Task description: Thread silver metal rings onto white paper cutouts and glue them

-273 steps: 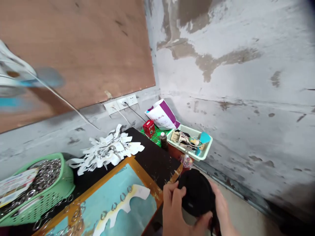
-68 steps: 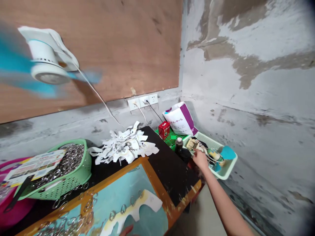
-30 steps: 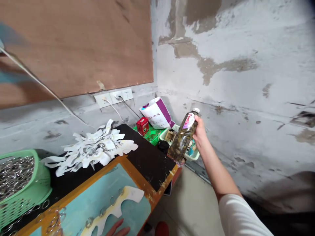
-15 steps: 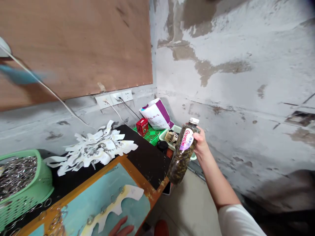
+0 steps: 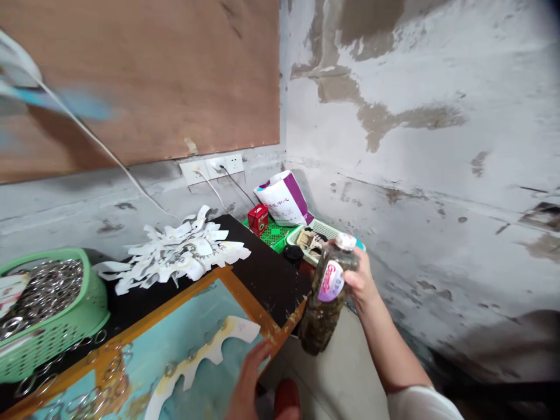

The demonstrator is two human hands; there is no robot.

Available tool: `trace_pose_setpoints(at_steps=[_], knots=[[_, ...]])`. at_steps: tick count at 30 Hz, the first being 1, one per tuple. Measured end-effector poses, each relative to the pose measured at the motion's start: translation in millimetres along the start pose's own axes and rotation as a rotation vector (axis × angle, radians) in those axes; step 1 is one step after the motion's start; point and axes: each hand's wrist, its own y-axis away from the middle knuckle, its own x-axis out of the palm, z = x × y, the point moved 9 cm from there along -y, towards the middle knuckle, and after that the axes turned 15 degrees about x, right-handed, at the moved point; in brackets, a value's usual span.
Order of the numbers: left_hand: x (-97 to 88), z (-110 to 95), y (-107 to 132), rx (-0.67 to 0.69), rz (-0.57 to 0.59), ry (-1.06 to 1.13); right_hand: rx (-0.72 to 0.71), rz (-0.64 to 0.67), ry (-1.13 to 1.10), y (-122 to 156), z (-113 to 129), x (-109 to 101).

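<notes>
My right hand [image 5: 359, 276] is wrapped round a clear plastic bottle [image 5: 326, 303] with a white cap and a pink-and-purple label. Dark, leafy-looking matter fills much of it. The bottle tilts, its cap up and away from me, beyond the table's right corner. Low in the view, my left hand [image 5: 250, 382] is raised with its fingers apart, holding nothing, near the table's front edge. Left of it a scalloped white-and-yellow strip [image 5: 205, 353] with metal rings along it lies on the blue-green work surface [image 5: 179, 318].
A green basket of metal rings [image 5: 90, 303] stands at the left, with loose rings [image 5: 109, 373] before it. Cut white strips [image 5: 179, 251] are heaped behind. Near the corner are a red box [image 5: 258, 220], a white-and-purple bag [image 5: 284, 198] and a pale basket [image 5: 321, 227]. Sockets [image 5: 212, 168] line the wall.
My right hand has lowered the bottle, whose cap now leans more toward me. My left hand has risen further into view and moved right, off the strip. The view has shifted slightly left.
</notes>
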Motion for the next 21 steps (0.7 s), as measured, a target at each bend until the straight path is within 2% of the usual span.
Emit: trace_pose_setpoints(at_steps=[2,4,7,10,13,15,18,21], knots=[[28.3,-21,-29,-0.017,0.088,0.146,0.002,0.041,0.149,23,-1,19],[49.5,-36,-52,-0.049,0.089,0.288,0.01,0.062,0.282,45,0,34],[64.7,-42,-68,-0.1,0.015,0.283,-0.005,0.073,0.517,67,9,43],[75.7,-41,-64,-0.082,0.019,0.201,-0.093,0.059,0.789,77,29,38],[78.9,-39,-54,-0.017,0.004,0.019,-0.185,-0.071,1.124,80,47,27],[79.3,-42,-48,0.048,-0.022,-0.113,-0.19,-0.137,1.291,80,50,22],[81.8,-51,-41,0.136,-0.035,-0.216,-0.184,-0.082,1.282,83,44,20],[90.1,-56,-37,0.145,0.046,-0.115,-0.185,0.029,1.094,89,39,18]])
